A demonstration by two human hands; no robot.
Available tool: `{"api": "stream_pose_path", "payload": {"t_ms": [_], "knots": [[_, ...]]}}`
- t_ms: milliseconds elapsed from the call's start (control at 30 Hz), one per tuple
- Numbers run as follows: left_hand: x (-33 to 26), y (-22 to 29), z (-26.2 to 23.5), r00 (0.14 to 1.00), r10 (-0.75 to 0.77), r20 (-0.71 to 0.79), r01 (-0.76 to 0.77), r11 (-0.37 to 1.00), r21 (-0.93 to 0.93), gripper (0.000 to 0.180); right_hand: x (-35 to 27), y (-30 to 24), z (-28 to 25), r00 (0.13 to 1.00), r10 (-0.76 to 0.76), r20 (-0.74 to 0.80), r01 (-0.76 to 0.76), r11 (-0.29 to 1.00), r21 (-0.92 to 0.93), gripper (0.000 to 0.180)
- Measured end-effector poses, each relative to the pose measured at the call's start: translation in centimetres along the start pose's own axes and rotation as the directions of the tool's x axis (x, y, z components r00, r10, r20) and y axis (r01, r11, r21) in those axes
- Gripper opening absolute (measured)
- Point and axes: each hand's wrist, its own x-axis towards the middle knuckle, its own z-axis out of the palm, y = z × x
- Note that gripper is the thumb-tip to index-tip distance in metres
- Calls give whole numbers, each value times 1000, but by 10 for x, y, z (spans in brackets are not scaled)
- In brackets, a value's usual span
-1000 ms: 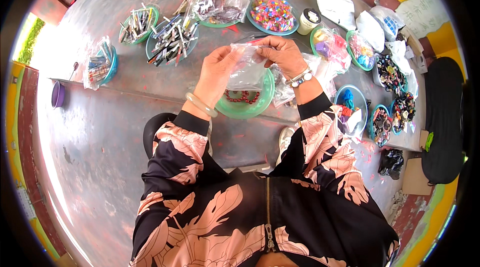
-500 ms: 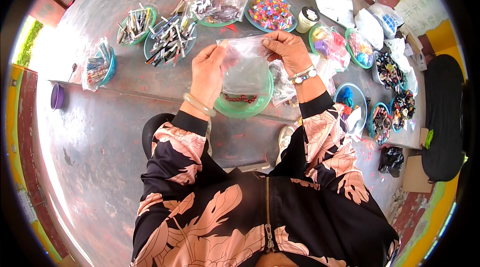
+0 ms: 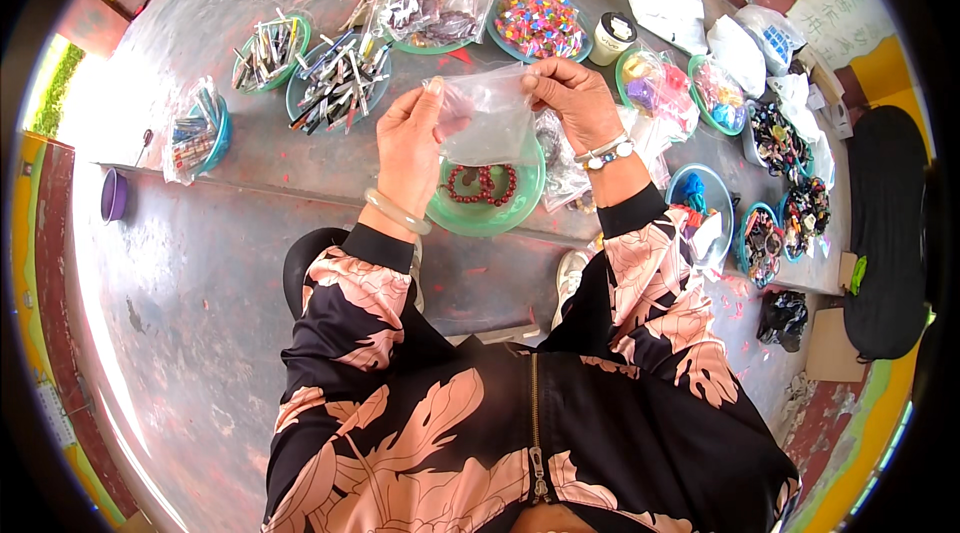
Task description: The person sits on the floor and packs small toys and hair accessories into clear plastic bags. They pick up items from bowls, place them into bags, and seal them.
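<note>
The left hand point(image 3: 408, 128) is pinching one upper corner of a clear, rectangular plastic bag point(image 3: 487, 123); the right hand point(image 3: 580, 103) is gripping the opposite corner. The bag is hanging over a round, green plastic basin point(image 3: 490, 223), which is sitting at the near edge of the grey concrete platform point(image 3: 270, 145). Dark-red, round-beaded bracelets point(image 3: 484, 185) are lying inside.

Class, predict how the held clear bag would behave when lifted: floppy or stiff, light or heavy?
Probably floppy: the clear bag looks thin and wrinkled. Likely light: the left hand and right hand merely pinch it near its upper edge.
</note>
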Motion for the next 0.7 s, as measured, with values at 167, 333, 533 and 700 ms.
{"api": "stream_pose_path", "payload": {"t_ms": [167, 333, 533, 700], "knots": [[0, -1, 2, 1000, -3, -18, 2, 999, -48, 14, 0, 2, 2, 997, 36, -75, -36, 999, -1, 12], [2, -1, -2, 1000, -12, -2, 12, 995, -100, 11, -1, -1, 12, 991, 3, -134, -6, 1000, -21, 11], [1, -4, -2, 1000, -18, 21, 22, 982, -188, 5, 0, 8, 10, 993, -33, -112, 28, 998, -50, 9], [-1, -1, 4, 996, -77, 38, 81, 988, -128, 10, -1, 7, 11, 993, -22, -117, 14, 998, -67, 8]]}}
